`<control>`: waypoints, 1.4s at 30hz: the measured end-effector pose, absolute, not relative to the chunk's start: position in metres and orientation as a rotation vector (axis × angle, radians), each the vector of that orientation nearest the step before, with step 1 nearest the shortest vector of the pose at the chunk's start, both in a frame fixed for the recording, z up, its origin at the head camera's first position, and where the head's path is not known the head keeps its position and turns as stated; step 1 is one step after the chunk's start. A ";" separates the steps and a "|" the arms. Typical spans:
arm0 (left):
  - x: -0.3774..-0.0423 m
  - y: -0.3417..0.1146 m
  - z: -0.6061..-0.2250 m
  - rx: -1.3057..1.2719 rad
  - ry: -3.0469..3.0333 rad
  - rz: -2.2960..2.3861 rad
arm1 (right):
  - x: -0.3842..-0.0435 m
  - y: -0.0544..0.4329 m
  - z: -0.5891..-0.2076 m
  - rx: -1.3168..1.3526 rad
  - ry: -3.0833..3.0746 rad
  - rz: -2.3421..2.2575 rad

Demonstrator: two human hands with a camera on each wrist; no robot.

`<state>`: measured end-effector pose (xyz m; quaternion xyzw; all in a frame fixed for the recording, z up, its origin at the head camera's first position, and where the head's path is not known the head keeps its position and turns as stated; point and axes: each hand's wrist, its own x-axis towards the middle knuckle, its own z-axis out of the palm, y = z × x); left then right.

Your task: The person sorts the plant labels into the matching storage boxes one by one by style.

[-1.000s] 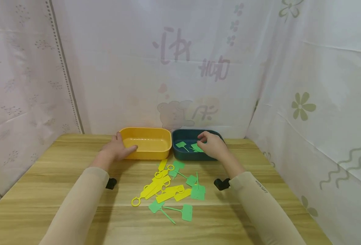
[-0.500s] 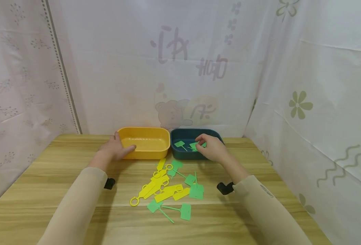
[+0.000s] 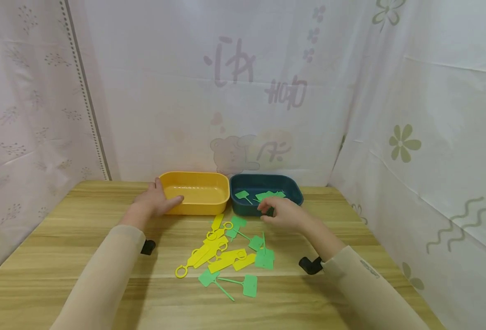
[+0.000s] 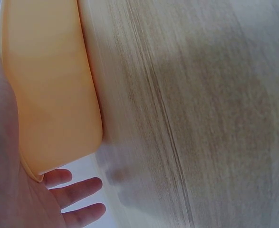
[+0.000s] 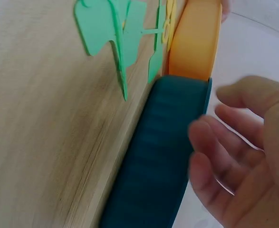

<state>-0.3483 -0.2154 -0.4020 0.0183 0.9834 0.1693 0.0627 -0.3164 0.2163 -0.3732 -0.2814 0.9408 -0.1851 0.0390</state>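
We are noting the left hand (image 3: pixel 152 200) resting straight-fingered on the yellow bin (image 3: pixel 197 210); the right hand (image 3: pixel 286 214) is hovering, relaxed and empty, by the teal bin (image 3: pixel 243 209). Green tags (image 3: pixel 250 286) are overlapping yellow tags (image 3: pixel 225 262) on the table (image 3: pixel 168 305); hasty pinching could drag both.

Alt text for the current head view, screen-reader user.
A person's right hand hovers at the near side of a teal bin with green tags inside; the left hand touches the left end of a yellow bin. Yellow tags and more green tags lie on the wooden table in front.
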 end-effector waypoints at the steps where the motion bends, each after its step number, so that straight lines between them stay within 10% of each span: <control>1: -0.348 -0.215 -0.401 0.060 2.974 0.512 | -0.315 0.217 -0.374 -0.885 2.863 -0.539; 42: -0.349 -0.215 -0.401 0.069 2.976 0.511 | -0.303 0.225 -0.401 -0.938 2.648 -0.348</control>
